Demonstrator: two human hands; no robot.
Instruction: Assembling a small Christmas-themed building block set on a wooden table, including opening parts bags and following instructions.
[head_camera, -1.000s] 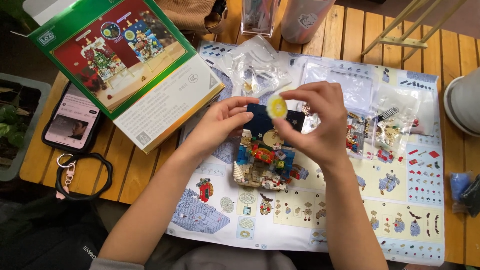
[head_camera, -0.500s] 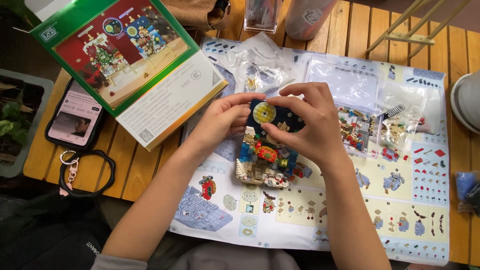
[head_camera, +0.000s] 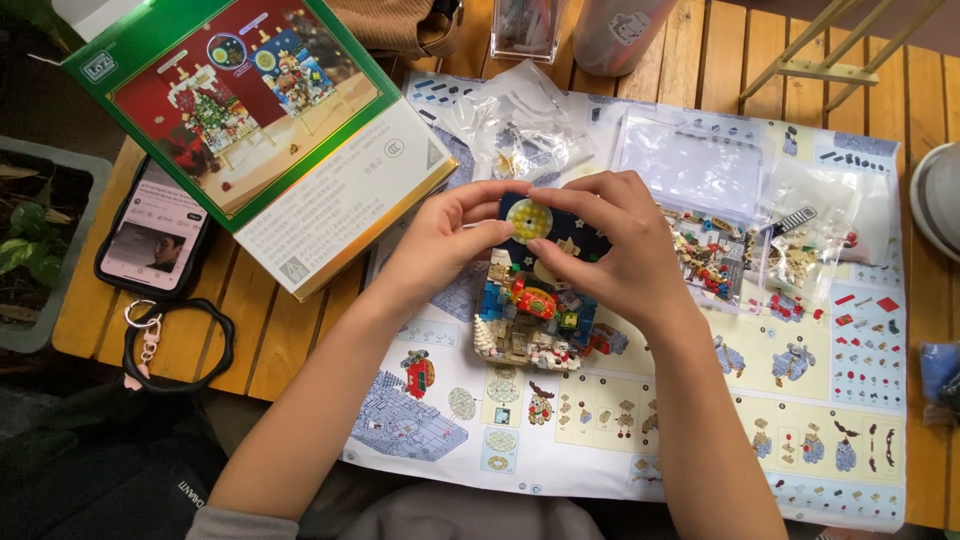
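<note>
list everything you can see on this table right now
brick model: one, multicoloured with a dark blue back panel and pale yellow disc, on the instruction sheet between the hands
instruction sheet: one, pale with printed steps, spread over the table
box: one, green with a festive picture, top left
phone: one, screen lit, black case and loop strap, left of the box
clear bags: several, above the hands
parts tray: one, clear, small mixed bricks, right of the hands
wooden table: one, slatted, brown
left hand: pinches the panel's left edge
right hand: fingers on the panel's right side
</note>
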